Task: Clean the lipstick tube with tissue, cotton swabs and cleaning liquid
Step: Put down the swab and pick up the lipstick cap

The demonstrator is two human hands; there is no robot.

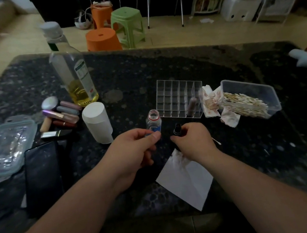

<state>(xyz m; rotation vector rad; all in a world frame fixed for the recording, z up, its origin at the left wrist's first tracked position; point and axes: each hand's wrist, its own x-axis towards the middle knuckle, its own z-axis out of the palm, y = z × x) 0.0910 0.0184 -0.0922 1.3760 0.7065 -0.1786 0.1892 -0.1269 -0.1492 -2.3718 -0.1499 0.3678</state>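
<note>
My right hand (192, 140) grips a black lipstick tube (177, 128) upright above a white tissue (186, 180) spread on the dark table (252, 151). A cotton swab (216, 141) pokes out beside that hand; I cannot tell whether it is held. My left hand (135, 150) curls its thumb and fingers round the base of a small clear bottle (153, 120). The bottle has an open neck with a red ring and a blue label.
A clear grid organizer (177, 97) with one lipstick stands behind the hands. Stained tissues (212, 100) and a box of cotton swabs (252, 98) lie right. A white roll (98, 122), loose lipsticks (63, 115), a tall oil bottle (76, 76), a plastic box (3, 147) and a black pouch (42, 171) sit left.
</note>
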